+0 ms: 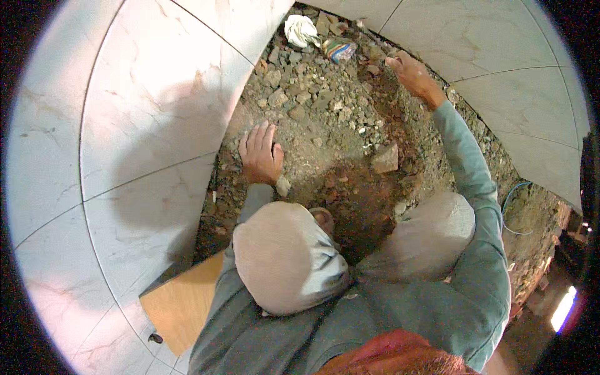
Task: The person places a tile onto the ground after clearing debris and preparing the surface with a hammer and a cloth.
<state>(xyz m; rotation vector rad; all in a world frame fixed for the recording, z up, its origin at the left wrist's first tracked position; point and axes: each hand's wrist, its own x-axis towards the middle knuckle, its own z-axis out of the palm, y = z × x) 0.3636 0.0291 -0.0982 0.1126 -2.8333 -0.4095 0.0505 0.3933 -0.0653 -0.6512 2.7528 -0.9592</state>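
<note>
My left hand [261, 156] lies palm down on the rubble [315, 103], its fingers stretched out and nothing in them. A small pale stone [283, 185] sits beside its wrist. Farther off, my right hand [415, 78] reaches to the foot of the tiled wall on the right. Its fingers are curled together, and whatever may be in them is hidden. Left of that hand lie a crumpled multicoloured wrapper [339, 50] and a crumpled white bag [301, 31]. A larger angular stone [385, 159] rests on the soil between my hands and knees.
Pale marbled tiles cover the left wall [150, 119] and the right wall [500, 44], which converge at the far end. A wooden board [184, 303] stands at my left side. Thin blue tubing or wire [507, 209] curls on the ground at the right.
</note>
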